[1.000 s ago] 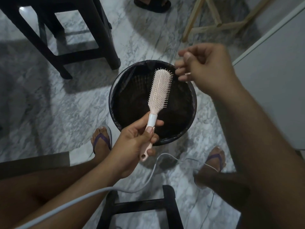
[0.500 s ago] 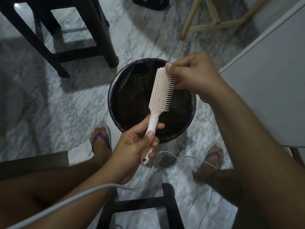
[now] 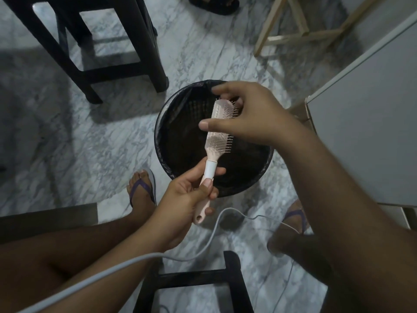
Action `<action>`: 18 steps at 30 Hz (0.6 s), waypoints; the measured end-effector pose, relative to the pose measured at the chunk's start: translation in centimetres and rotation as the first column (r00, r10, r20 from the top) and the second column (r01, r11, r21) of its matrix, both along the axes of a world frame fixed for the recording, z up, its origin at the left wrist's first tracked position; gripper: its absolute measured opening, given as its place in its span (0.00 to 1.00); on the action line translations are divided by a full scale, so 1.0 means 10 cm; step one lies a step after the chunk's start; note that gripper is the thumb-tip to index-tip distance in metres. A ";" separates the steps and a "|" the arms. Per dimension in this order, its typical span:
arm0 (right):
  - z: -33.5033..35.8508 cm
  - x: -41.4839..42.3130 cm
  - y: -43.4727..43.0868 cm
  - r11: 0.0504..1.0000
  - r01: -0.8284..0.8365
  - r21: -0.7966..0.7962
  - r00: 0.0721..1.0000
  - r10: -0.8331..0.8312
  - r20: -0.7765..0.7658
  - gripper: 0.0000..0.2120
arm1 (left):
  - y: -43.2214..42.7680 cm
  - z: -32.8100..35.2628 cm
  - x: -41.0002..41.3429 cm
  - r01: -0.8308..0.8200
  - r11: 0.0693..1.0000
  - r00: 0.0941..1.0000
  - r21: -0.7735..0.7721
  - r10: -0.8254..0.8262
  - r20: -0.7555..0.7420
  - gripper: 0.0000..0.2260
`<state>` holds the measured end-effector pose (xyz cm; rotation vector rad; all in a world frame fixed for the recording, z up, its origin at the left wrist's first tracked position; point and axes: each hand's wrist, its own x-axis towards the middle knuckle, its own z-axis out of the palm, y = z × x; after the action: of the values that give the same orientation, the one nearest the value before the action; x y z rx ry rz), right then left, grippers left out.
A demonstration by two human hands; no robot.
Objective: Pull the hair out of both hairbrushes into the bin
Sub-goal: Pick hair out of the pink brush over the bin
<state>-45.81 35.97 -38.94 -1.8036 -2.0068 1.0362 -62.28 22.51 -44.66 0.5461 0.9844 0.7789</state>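
One hairbrush [image 3: 218, 129], one bin [image 3: 180, 136] (two hands [image 3: 182, 204])

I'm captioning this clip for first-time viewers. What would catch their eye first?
The pale pink hairbrush at centre, its handle gripped by the left hand, bristles facing right. The right hand reaches over the brush head. Directly beneath sits a round black bin on the marble floor.

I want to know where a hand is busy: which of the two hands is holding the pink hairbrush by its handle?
The left hand, wrapped round the pink plastic hairbrush handle. The right hand instead reaches over the bristle head above the round black bin.
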 end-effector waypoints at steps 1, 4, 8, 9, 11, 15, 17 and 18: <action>-0.02 -0.01 0.00 0.999 -0.018 0.046 0.998 0.015 0.056 0.32 | 0.00 0.00 0.00 0.012 1.000 1.000 0.013 -0.012 -0.025 0.21; -0.06 0.00 0.01 0.992 0.031 0.125 0.997 -0.039 0.061 0.18 | -0.02 -0.03 0.02 0.033 0.999 0.997 0.035 -0.031 -0.076 0.21; -0.14 0.01 0.04 0.966 0.130 0.222 0.983 -0.155 0.102 0.07 | -0.06 -0.06 0.05 0.093 0.995 0.992 0.045 -0.089 -0.090 0.17; -0.15 0.02 0.05 0.965 0.137 0.222 0.979 -0.166 0.115 0.07 | -0.07 -0.06 0.05 0.099 0.994 0.992 0.039 -0.096 -0.078 0.17; -0.17 0.08 0.10 0.959 0.169 0.225 0.974 -0.198 0.111 0.07 | -0.07 -0.06 0.05 0.108 0.994 0.992 0.029 -0.106 -0.062 0.17; -0.16 0.30 0.24 0.902 0.387 0.192 0.922 -0.374 -0.104 0.09 | -0.07 -0.04 0.05 0.106 0.994 0.993 0.019 -0.105 -0.050 0.15; -0.09 0.31 0.24 0.925 0.358 0.125 0.933 -0.348 -0.097 0.10 | -0.06 -0.02 0.04 0.110 0.994 0.992 0.023 -0.108 -0.062 0.15; -0.05 0.28 0.20 0.952 0.301 0.061 0.953 -0.298 -0.056 0.14 | -0.05 -0.02 0.03 0.114 0.993 0.991 0.031 -0.112 -0.070 0.15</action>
<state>-43.01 38.01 -39.45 -1.9508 -1.6518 0.8951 -61.96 21.97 -44.88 0.6566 0.9957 0.6807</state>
